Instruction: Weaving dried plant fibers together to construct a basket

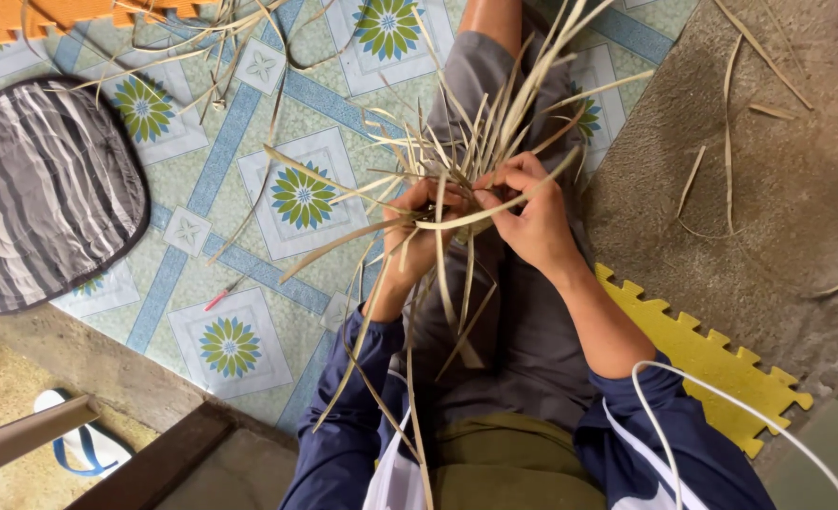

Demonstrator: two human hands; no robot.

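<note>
The patterned tiled floor (249, 123) is seen from above, with a grey striped cushion (46, 189) lying at the left and a yellow foam mat (711, 364) at the right. Loose dried strips (730, 132) are scattered over the bare concrete at the far right.

A bundle of dried palm-leaf strips (480, 142) is held over the lap, in the middle of the view. Only a small knot of crossed strips is gathered at the centre; most strips are left splayed loose, so the weaving is judged to be at an early stage.

The left hand (419, 231) is closed around the gathered centre from the left. The right hand (532, 212) is closed from the right, 1 strip pinched between its fingertips. Both hands touch the bundle.
</note>
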